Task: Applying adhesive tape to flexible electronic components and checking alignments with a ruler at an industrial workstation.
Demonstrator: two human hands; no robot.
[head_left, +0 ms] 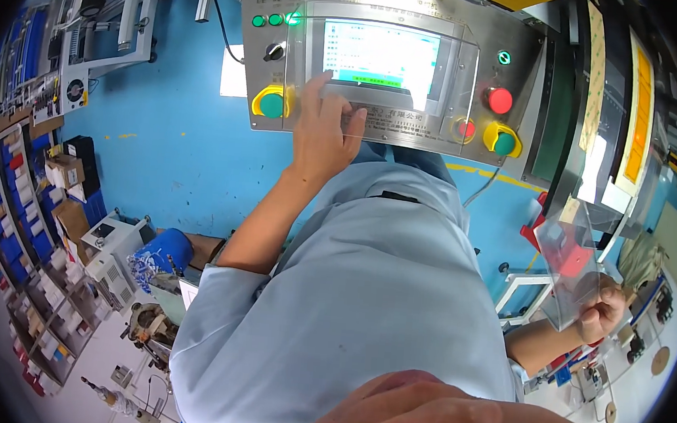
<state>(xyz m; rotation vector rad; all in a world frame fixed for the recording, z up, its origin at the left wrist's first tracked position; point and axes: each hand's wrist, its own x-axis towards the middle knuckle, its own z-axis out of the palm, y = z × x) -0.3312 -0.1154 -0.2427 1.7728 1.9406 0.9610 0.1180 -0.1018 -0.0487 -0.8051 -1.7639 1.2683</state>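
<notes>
My left hand (325, 127) is raised to a metal control panel (393, 124). Its index finger reaches to the lower left corner of the lit touch screen (379, 52), and the other fingers are loosely bent with nothing held. Whether the fingertip presses the glass I cannot tell. A clear cover frames the screen. Off to the right, my right hand (605, 312) is closed round the edge of a clear plastic sheet (560, 269), which is tilted, with a red thing showing through it.
Green buttons (271, 105), a black knob (274, 50) and a red stop button (499, 101) surround the screen. At the right stands a machine with an orange strip (639, 112). Blue bins on shelves (5, 209) and a blue drum (168, 250) are at the left.
</notes>
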